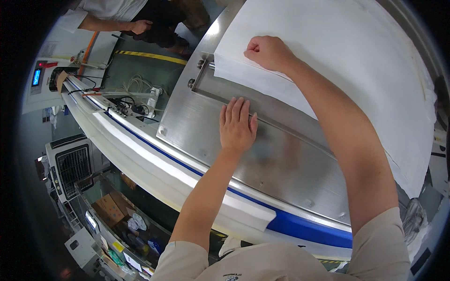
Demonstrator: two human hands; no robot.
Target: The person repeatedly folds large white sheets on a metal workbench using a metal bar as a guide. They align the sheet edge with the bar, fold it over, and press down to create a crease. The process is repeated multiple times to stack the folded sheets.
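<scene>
My left hand lies flat on the stainless steel table, fingers stretched out across a straight metal ledge. Farther off and to the right, my right hand is closed in a fist on a broad white sheet. A thin crease or edge line in the sheet runs under that hand. Whatever its curled fingers may grip is hidden. The sheet's near edge hangs toward the ledge, with a strip of bare steel between them.
Black knobs stick up at the ledge's left end. White and blue trim runs along the table's near side. At the upper left stands another person. Cables, a power strip, a cardboard box and a vented appliance are at left.
</scene>
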